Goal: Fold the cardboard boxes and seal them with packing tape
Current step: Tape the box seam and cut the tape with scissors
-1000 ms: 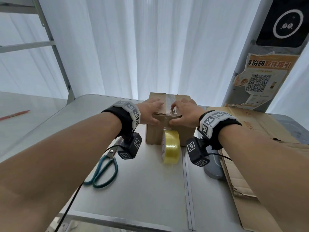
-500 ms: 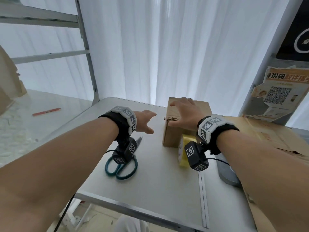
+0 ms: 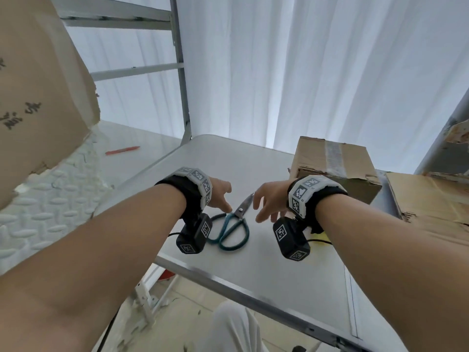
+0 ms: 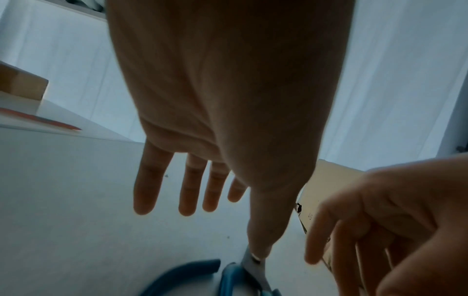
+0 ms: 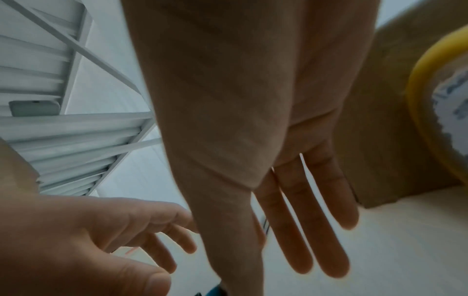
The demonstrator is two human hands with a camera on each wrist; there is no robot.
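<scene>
White curtains (image 3: 304, 72) hang behind a pale grey bench (image 3: 266, 270), and a metal rack (image 3: 180, 59) is seen on the left. Both hands are held above the bench with nothing in them. The left hand (image 3: 220, 193) is seen with fingers (image 4: 188, 192) straight and spread; the right hand (image 3: 270, 201) is likewise relaxed, fingers (image 5: 298, 226) extended. Between the two grips, just below them, teal-handled scissors (image 3: 232, 228) lie on the bench, blades pointing away from the person. From the left wrist view the left thumb appears over the blade; contact cannot be told. The taped cardboard box (image 3: 332, 163) stands beyond and to the right of the right grip, its top flaps closed under a clear tape strip. A yellow roll of packing tape (image 5: 435, 112) is seen just right of the right grip, against the box. Flattened cardboard (image 3: 429, 199) lies further right.
</scene>
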